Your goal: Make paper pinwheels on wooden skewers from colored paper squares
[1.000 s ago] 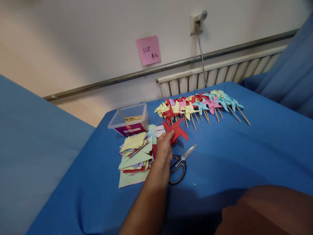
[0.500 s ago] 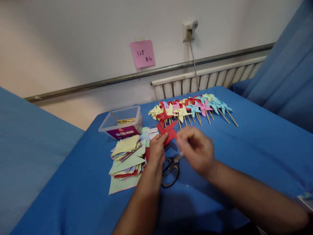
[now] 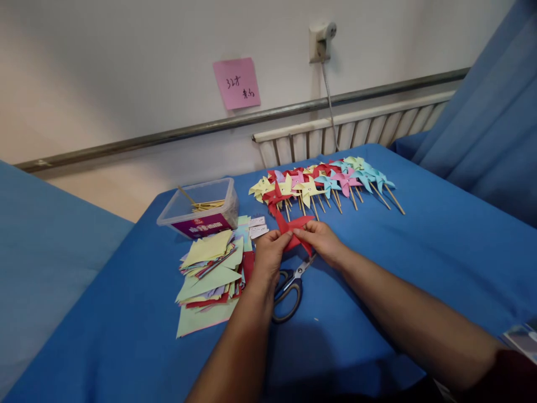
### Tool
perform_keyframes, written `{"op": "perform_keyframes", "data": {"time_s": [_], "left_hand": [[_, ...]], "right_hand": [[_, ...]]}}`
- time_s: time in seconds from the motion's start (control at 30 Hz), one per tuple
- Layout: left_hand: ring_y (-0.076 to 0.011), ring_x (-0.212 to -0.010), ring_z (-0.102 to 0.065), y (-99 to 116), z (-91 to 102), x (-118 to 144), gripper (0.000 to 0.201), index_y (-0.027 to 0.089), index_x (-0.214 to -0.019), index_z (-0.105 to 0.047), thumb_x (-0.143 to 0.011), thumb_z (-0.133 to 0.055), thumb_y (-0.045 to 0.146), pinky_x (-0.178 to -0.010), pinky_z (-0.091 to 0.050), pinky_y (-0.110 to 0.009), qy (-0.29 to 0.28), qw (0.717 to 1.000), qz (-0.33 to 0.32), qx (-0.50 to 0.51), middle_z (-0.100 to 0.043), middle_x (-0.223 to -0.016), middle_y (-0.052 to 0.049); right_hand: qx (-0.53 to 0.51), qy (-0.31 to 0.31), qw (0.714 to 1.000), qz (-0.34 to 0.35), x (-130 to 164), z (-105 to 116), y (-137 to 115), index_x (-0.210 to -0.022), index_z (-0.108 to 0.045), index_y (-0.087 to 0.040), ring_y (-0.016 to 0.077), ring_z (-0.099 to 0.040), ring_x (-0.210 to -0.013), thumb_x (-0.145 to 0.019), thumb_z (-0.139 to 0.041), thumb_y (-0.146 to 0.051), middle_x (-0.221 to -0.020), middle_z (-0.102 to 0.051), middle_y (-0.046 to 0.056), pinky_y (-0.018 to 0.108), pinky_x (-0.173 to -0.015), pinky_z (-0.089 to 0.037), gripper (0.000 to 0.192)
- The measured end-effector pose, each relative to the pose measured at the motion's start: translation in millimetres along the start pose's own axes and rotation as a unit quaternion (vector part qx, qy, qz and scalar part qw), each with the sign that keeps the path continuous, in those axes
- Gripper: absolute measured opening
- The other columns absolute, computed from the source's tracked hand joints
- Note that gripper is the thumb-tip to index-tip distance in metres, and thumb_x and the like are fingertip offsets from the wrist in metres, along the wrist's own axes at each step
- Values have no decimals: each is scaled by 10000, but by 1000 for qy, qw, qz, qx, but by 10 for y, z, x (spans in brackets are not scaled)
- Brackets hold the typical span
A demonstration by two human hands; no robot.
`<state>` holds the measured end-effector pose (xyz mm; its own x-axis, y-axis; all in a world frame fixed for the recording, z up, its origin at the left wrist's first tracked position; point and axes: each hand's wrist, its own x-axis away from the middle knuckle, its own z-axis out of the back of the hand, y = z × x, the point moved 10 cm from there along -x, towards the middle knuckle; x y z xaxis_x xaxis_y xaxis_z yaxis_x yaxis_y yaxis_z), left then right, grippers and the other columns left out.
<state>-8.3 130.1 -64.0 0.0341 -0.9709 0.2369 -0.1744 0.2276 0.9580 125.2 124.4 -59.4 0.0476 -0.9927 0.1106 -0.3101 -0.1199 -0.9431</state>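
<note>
A red paper pinwheel shape (image 3: 295, 229) lies on the blue cloth (image 3: 419, 246) and both my hands grip it. My left hand (image 3: 268, 254) pinches its left side, my right hand (image 3: 321, 240) its right side. Scissors with grey handles (image 3: 289, 285) lie shut just below the hands, partly under them. A row of finished pinwheels on wooden sticks (image 3: 323, 182), yellow, red, pink, blue and green, lies beyond the hands.
A messy stack of coloured paper squares (image 3: 210, 271) sits left of my left hand. A clear plastic box of wooden sticks (image 3: 199, 210) stands behind the stack. Small white labels (image 3: 257, 226) lie beside it. A radiator (image 3: 348, 131) and a pink note (image 3: 236, 83) are on the wall.
My right hand came in from the lower right and took hold of the red paper shape, which my left hand held alone before. The view shifted slightly.
</note>
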Motion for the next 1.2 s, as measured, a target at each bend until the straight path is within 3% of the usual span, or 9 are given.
{"op": "perform_keyframes", "data": {"time_s": [0.23,0.53,0.83,0.97,1.1,1.2], "left_hand": [[-79,-482,-441,58,-101,41,296,163,-555,-541,-533,-809,289,-512,-338,-220,-32,999,-7,6,-524,-519,35],[-81,-491,-464,-14,-94,11,314,153,-593,-564,-527,-821,321,-526,-354,-221,-38,999,10,12,-549,-541,31],[-73,-458,-435,-26,-78,51,309,156,-576,-537,-552,-798,321,-492,-329,-214,-25,999,15,31,-526,-513,38],[-81,-470,-466,-62,-42,62,294,147,-602,-573,-550,-801,325,-502,-352,-218,-11,999,21,32,-550,-534,23],[-84,-488,-489,-93,-22,65,275,138,-619,-601,-557,-798,319,-511,-379,-220,-13,998,26,62,-588,-573,4],[-84,-489,-499,-111,24,68,269,144,-598,-581,-564,-794,305,-525,-405,-223,3,994,40,97,-569,-550,13]], "right_hand": [[-12,38,999,23,-3,57,-23,-681,-651,-158,94,-486,-502,-644,-748,-434,-607,-627,-6,247,-511,-363,295],[-71,30,997,-8,8,46,76,-604,-568,-167,68,-440,-443,-631,-778,-414,-502,-556,-47,211,-450,-324,325],[-67,30,997,-15,15,22,164,-708,-662,-152,105,-531,-502,-634,-785,-443,-606,-657,-3,238,-512,-399,324],[-84,42,996,3,-6,73,208,-710,-660,-169,122,-539,-523,-707,-707,-540,-620,-656,0,251,-523,-404,374],[-121,9,993,0,-37,37,245,-784,-679,-179,171,-607,-646,-782,-570,-637,-740,-697,44,287,-614,-452,471],[-126,17,992,-23,-53,75,302,-724,-667,-183,154,-581,-585,-787,-544,-661,-672,-668,35,275,-574,-432,498]]}}
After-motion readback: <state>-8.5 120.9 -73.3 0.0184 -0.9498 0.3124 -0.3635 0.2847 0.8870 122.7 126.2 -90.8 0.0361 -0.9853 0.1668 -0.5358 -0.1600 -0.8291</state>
